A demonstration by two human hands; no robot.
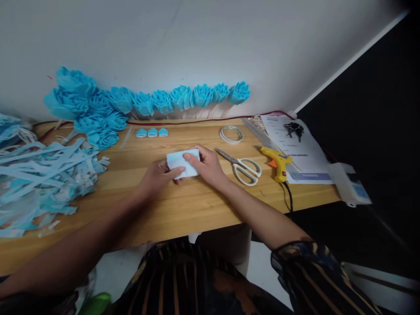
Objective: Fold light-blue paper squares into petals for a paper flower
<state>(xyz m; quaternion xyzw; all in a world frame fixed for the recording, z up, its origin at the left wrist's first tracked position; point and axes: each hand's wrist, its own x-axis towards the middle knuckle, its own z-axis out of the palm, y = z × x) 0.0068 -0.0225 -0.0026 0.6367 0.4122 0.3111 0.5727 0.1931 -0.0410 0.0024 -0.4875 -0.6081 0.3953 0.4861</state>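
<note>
A light blue rectangle of folded sheet material (180,160) is held between both hands above the wooden table. My left hand (160,175) grips its left edge, thumb lying across the front. From the right, my right hand (207,164) pinches the same piece, its thumb pressed on the upper face and its fingers behind. Just beyond the hands, three small folded blue pieces (152,132) lie in a row. Scissors with white handles (244,169) rest to the right of my right hand, and a roll of tape (231,134) lies behind them.
Blue handmade flowers on sticks (181,97) line the wall, bunched at the left. A heap of pale blue strips (42,179) covers the table's left side. At right are a yellow glue gun (277,162) with a cord, printed paper (303,148), keys (294,129) and a power strip (349,183).
</note>
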